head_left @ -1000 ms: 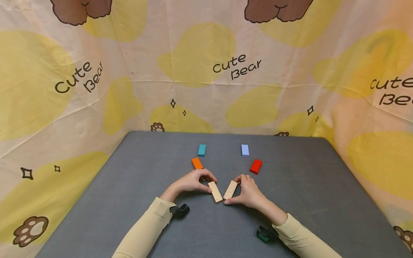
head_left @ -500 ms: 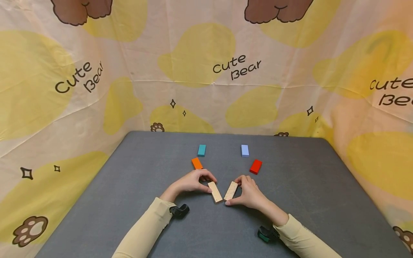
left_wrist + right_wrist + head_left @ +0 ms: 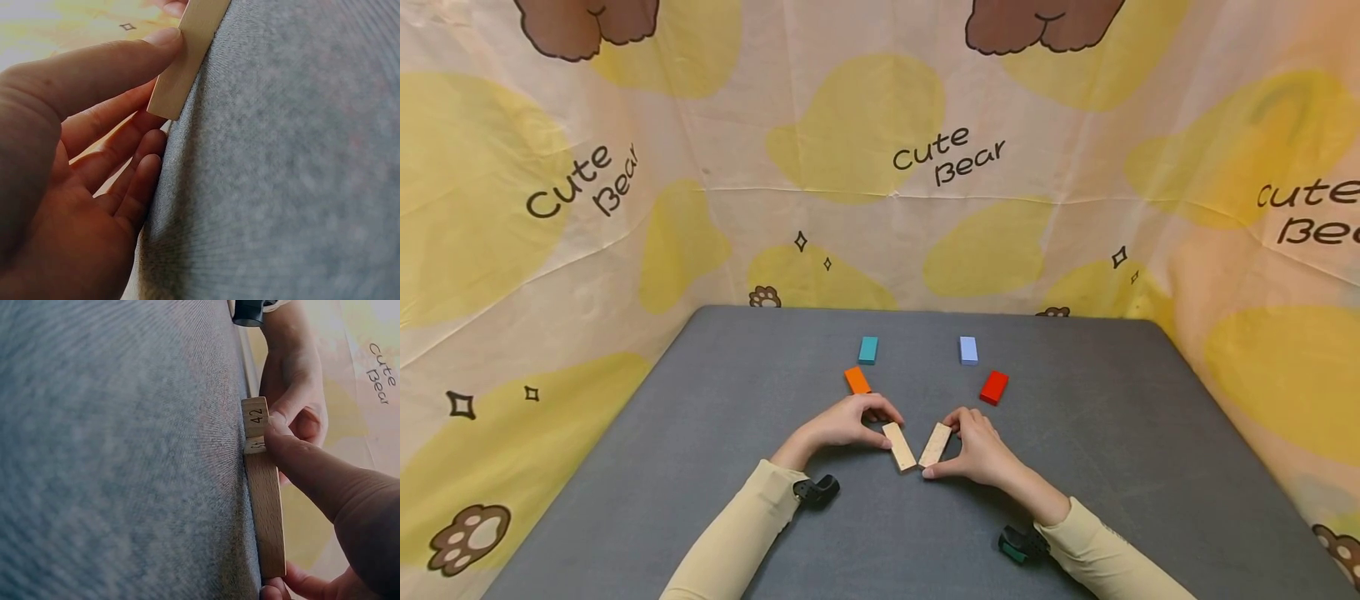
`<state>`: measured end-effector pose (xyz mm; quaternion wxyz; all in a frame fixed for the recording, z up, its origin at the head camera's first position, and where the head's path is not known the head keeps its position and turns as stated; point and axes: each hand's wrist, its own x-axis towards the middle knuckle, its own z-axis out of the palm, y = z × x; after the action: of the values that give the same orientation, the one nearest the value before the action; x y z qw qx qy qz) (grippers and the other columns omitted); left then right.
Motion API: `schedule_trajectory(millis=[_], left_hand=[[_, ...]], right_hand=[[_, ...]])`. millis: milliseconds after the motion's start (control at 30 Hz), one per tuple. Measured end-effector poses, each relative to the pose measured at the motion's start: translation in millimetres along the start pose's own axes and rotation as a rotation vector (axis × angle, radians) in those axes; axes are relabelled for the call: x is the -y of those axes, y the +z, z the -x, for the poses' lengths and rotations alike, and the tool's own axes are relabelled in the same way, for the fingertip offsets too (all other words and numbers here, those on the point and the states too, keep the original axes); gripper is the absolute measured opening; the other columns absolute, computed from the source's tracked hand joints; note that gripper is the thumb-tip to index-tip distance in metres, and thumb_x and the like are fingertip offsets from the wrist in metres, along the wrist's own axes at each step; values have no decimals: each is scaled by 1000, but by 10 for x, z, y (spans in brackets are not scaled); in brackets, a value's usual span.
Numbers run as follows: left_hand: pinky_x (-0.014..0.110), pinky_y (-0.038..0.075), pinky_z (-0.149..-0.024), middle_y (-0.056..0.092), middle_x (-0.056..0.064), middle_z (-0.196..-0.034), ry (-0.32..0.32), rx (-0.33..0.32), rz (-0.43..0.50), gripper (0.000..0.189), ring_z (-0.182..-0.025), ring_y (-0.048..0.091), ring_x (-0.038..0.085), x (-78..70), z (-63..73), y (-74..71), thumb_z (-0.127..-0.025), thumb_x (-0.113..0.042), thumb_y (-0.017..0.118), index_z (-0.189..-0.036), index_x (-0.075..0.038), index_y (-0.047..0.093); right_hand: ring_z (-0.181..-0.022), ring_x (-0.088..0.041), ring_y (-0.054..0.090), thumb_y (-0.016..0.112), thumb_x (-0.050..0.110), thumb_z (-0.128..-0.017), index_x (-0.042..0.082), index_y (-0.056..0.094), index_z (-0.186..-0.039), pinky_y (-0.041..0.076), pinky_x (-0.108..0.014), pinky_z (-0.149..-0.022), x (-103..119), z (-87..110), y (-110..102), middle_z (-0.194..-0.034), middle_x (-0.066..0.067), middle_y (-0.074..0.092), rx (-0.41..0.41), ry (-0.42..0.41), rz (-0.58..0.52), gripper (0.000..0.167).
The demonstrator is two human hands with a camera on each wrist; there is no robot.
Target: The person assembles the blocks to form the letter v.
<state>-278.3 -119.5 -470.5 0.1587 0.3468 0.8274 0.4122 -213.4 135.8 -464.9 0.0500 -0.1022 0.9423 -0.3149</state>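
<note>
Two plain wooden blocks lie on the grey table in the head view, their near ends close together in a V shape. My left hand point(image 3: 848, 422) holds the left wooden block point(image 3: 900, 448), its thumb point(image 3: 164, 39) against one long side and fingers on the other side. The right wooden block point(image 3: 936, 445) is gripped lengthwise by my right hand point(image 3: 981, 450), thumb at the near end and fingers at the far end. In the right wrist view, a dark number 42 marks the end of the left block point(image 3: 254, 417); the thumb partly covers the right block's number.
Beyond the hands lie an orange block point(image 3: 857, 381), a teal block point(image 3: 868, 350), a light blue block point(image 3: 968, 350) and a red block point(image 3: 994, 387). Patterned cloth point(image 3: 850, 167) hangs behind and beside the grey table point(image 3: 760, 375). The orange block sits just past the left hand.
The right block has shifted very slightly towards me in my right hand. My left hand and its block stay in place.
</note>
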Motion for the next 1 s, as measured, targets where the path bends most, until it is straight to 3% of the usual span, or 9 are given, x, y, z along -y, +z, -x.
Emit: schedule_trajectory(millis=[333, 733, 1000], left_hand=[[32, 46, -92, 64, -9, -107, 3, -2, -10, 36, -100, 57, 12, -18, 4, -9, -77, -22, 79, -112, -20, 68], [29, 45, -91, 64, -11, -106, 4, -1, -29, 36, -100, 56, 10, -14, -8, -16, -78, -23, 79, -112, -19, 68], [29, 45, -92, 64, -9, -107, 0, 0, -13, 36, -100, 57, 11, -13, -9, -13, -78, -23, 79, -112, -20, 68]], right_hand=[[-90, -16, 48, 88, 44, -59, 8, 56, -106, 45, -33, -81, -54, -22, -29, -99, -3, 53, 21, -30, -60, 67], [-90, -12, 53, 85, 42, -65, 10, 60, -109, 47, -32, -81, -152, -58, -116, -101, -1, 58, 45, -84, -86, 60], [-90, -13, 59, 82, 35, -72, 9, 63, -109, 50, -30, -81, -250, -94, -163, -102, -1, 64, 56, -159, -168, 49]])
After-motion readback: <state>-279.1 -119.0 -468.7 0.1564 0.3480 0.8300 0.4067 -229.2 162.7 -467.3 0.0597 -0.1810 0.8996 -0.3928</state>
